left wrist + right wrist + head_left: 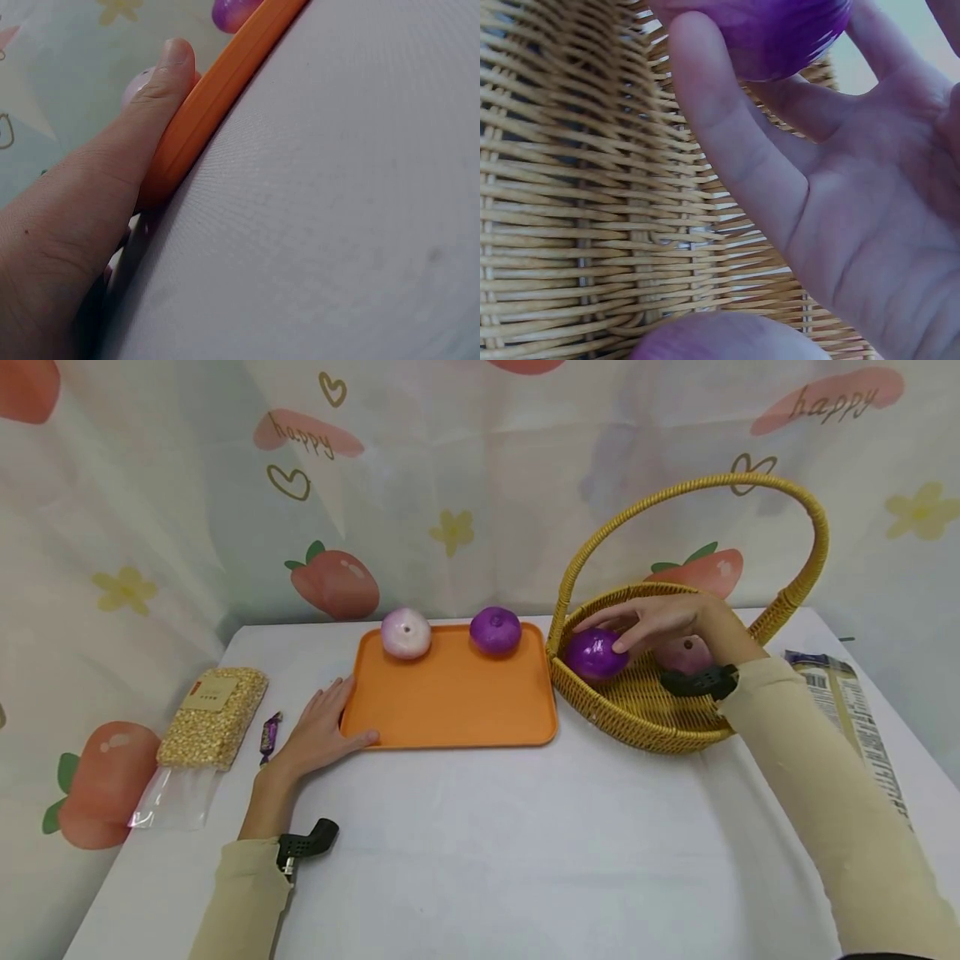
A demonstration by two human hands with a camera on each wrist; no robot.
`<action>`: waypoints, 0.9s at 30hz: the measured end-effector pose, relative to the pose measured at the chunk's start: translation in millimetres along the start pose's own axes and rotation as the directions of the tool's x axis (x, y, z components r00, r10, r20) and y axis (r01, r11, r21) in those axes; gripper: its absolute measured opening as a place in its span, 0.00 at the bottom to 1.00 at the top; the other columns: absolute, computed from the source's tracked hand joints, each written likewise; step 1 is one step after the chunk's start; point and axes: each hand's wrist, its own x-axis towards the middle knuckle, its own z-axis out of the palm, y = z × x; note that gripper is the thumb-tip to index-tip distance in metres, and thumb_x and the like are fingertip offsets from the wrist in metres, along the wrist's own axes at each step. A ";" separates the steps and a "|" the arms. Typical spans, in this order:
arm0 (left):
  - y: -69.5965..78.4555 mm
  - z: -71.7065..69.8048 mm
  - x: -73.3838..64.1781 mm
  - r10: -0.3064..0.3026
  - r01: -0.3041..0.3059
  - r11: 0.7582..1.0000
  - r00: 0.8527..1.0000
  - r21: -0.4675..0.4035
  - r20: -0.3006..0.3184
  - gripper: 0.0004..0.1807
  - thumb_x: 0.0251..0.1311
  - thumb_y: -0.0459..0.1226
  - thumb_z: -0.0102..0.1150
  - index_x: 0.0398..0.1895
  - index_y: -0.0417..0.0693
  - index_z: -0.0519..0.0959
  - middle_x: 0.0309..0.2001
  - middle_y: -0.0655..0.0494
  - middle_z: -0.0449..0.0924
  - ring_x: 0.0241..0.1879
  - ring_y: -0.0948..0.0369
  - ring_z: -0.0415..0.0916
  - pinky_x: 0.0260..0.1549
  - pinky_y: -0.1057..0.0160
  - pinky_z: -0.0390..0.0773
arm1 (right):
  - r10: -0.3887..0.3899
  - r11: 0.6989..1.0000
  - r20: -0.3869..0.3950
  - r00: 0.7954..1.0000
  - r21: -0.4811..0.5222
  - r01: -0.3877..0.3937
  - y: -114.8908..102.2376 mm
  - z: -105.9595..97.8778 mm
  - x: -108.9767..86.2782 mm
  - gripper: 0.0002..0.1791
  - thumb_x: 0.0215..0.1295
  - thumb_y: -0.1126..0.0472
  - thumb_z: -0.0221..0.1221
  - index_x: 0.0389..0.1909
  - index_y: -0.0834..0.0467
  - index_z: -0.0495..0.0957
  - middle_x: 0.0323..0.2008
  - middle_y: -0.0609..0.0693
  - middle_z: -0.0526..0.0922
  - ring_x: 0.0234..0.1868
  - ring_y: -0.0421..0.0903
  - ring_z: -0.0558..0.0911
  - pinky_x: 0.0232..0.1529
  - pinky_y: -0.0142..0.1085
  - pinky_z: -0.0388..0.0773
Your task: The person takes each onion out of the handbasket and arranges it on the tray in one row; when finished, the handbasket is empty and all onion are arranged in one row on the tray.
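Note:
My right hand (663,622) reaches into the yellow wicker basket (660,735) and holds a shiny purple onion (596,654) near its left wall, thumb on one side and fingers over the other. In the right wrist view the same onion (780,37) is between thumb and fingers. A paler onion (684,653) lies deeper in the basket, partly behind the wrist. My left hand (322,722) rests at the left end of the orange tray (450,702), fingers extended along its side and thumb over the front rim. A pale onion (406,633) and a purple onion (496,631) sit along the tray's back.
Left of the tray lie a bag of yellow kernels (213,714) and a small purple-wrapped candy (269,737). A printed packet (855,710) lies at the right, partly under the right sleeve. The basket's tall handle (697,485) arches above it. A printed curtain (465,468) hangs behind the table.

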 end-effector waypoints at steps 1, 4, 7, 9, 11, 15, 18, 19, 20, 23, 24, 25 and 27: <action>-0.1 -0.1 0.1 -0.001 0.001 1.000 1.000 -0.001 0.000 0.59 0.52 0.63 0.62 0.78 0.47 0.42 0.78 0.45 0.45 0.78 0.47 0.39 0.76 0.44 0.36 | -0.010 1.000 -0.014 1.000 -0.006 0.010 -0.5 -0.3 -2.0 0.34 0.69 0.59 0.56 0.74 0.49 0.57 0.76 0.58 0.48 0.72 0.56 0.57 0.64 0.39 0.73; -0.3 -0.4 0.2 -0.001 0.001 1.000 1.000 -0.003 -0.001 0.59 0.52 0.63 0.62 0.78 0.47 0.42 0.78 0.45 0.45 0.78 0.47 0.39 0.76 0.44 0.36 | -0.031 0.999 -0.051 0.998 -0.034 0.029 -3.1 -0.2 -6.3 0.33 0.69 0.59 0.57 0.73 0.49 0.58 0.76 0.58 0.49 0.74 0.59 0.55 0.64 0.42 0.72; -0.6 -0.2 -0.1 0.003 -0.003 1.000 1.000 -0.002 -0.002 0.59 0.52 0.63 0.62 0.78 0.47 0.42 0.78 0.45 0.45 0.78 0.47 0.39 0.76 0.44 0.36 | -0.068 0.993 -0.094 0.993 -0.100 0.059 -6.9 0.9 -11.2 0.34 0.68 0.59 0.57 0.73 0.48 0.59 0.76 0.56 0.51 0.75 0.58 0.53 0.64 0.38 0.72; -0.8 0.3 -0.2 0.003 -0.003 1.000 1.000 -0.002 -0.004 0.59 0.52 0.63 0.62 0.78 0.47 0.42 0.78 0.45 0.45 0.78 0.47 0.39 0.76 0.44 0.36 | -0.099 0.987 -0.145 0.985 -0.144 0.078 -9.4 1.8 -16.1 0.34 0.67 0.58 0.57 0.73 0.46 0.60 0.75 0.52 0.57 0.74 0.53 0.58 0.63 0.34 0.72; -0.8 0.7 -0.1 0.005 -0.005 1.000 1.000 -0.003 -0.004 0.59 0.52 0.63 0.62 0.78 0.47 0.42 0.78 0.45 0.46 0.78 0.47 0.39 0.76 0.44 0.36 | -0.129 0.976 -0.204 0.970 -0.198 0.088 -12.4 3.3 -22.4 0.34 0.66 0.57 0.57 0.73 0.43 0.60 0.72 0.46 0.62 0.71 0.44 0.64 0.61 0.30 0.71; -0.9 1.4 -0.4 0.002 -0.002 1.000 1.000 -0.006 -0.002 0.59 0.52 0.64 0.61 0.78 0.47 0.42 0.78 0.45 0.45 0.78 0.47 0.39 0.76 0.44 0.36 | -0.172 0.960 -0.271 0.947 -0.262 0.099 -16.1 4.9 -32.0 0.34 0.65 0.56 0.57 0.72 0.41 0.61 0.67 0.37 0.68 0.62 0.31 0.70 0.58 0.26 0.72; -0.9 1.8 -0.3 0.004 -0.004 1.000 1.000 -0.004 -0.004 0.59 0.52 0.64 0.61 0.78 0.47 0.42 0.78 0.45 0.45 0.78 0.47 0.39 0.76 0.44 0.36 | -0.223 0.950 -0.272 0.936 -0.275 0.146 -16.8 6.6 -35.4 0.33 0.66 0.60 0.55 0.72 0.45 0.62 0.67 0.36 0.68 0.62 0.30 0.70 0.59 0.24 0.71; -0.7 1.6 -0.2 0.005 -0.005 1.000 1.000 -0.004 -0.006 0.59 0.52 0.64 0.61 0.78 0.47 0.42 0.78 0.45 0.45 0.78 0.47 0.39 0.76 0.44 0.36 | -0.239 0.948 -0.274 0.932 -0.275 0.162 -16.9 7.3 -36.4 0.33 0.66 0.61 0.55 0.72 0.46 0.62 0.66 0.35 0.69 0.62 0.30 0.70 0.58 0.23 0.70; -0.4 1.5 -0.1 0.006 -0.006 1.000 1.000 -0.004 -0.007 0.59 0.52 0.63 0.61 0.78 0.46 0.43 0.78 0.45 0.45 0.78 0.47 0.40 0.76 0.44 0.36 | -0.259 0.943 -0.277 0.925 -0.278 0.181 -17.2 8.3 -37.5 0.32 0.66 0.62 0.55 0.72 0.48 0.62 0.65 0.34 0.69 0.62 0.30 0.70 0.58 0.22 0.70; 0.2 1.2 -0.1 0.005 -0.005 1.000 1.000 -0.007 -0.003 0.59 0.52 0.64 0.61 0.78 0.47 0.43 0.78 0.45 0.45 0.78 0.47 0.40 0.76 0.44 0.36 | -0.311 0.932 -0.295 0.903 -0.280 0.230 -19.8 12.1 -39.9 0.32 0.66 0.66 0.54 0.71 0.51 0.63 0.64 0.31 0.71 0.62 0.29 0.70 0.58 0.20 0.69; 0.3 1.0 -0.2 0.003 -0.003 1.000 1.000 -0.007 -0.001 0.59 0.52 0.64 0.61 0.78 0.47 0.42 0.78 0.45 0.45 0.78 0.47 0.39 0.76 0.44 0.36 | -0.323 0.928 -0.303 0.897 -0.286 0.237 -21.3 13.5 -40.6 0.32 0.66 0.66 0.54 0.71 0.51 0.63 0.63 0.29 0.71 0.62 0.29 0.71 0.58 0.19 0.70; 0.2 0.7 -0.5 0.002 -0.002 1.000 1.000 -0.006 0.000 0.60 0.52 0.64 0.61 0.78 0.47 0.42 0.78 0.46 0.45 0.78 0.47 0.39 0.76 0.44 0.36 | -0.336 0.922 -0.307 0.891 -0.299 0.245 -23.4 15.0 -41.3 0.31 0.65 0.66 0.54 0.71 0.51 0.64 0.63 0.29 0.71 0.62 0.29 0.71 0.58 0.19 0.69; 0.5 -0.1 -0.8 0.000 0.000 1.000 1.000 -0.007 0.001 0.60 0.52 0.64 0.61 0.78 0.47 0.43 0.78 0.46 0.45 0.78 0.47 0.39 0.76 0.44 0.36 | -0.365 0.909 -0.304 0.880 -0.321 0.266 -28.3 17.9 -42.7 0.31 0.65 0.66 0.54 0.70 0.52 0.65 0.63 0.29 0.71 0.61 0.29 0.71 0.58 0.19 0.69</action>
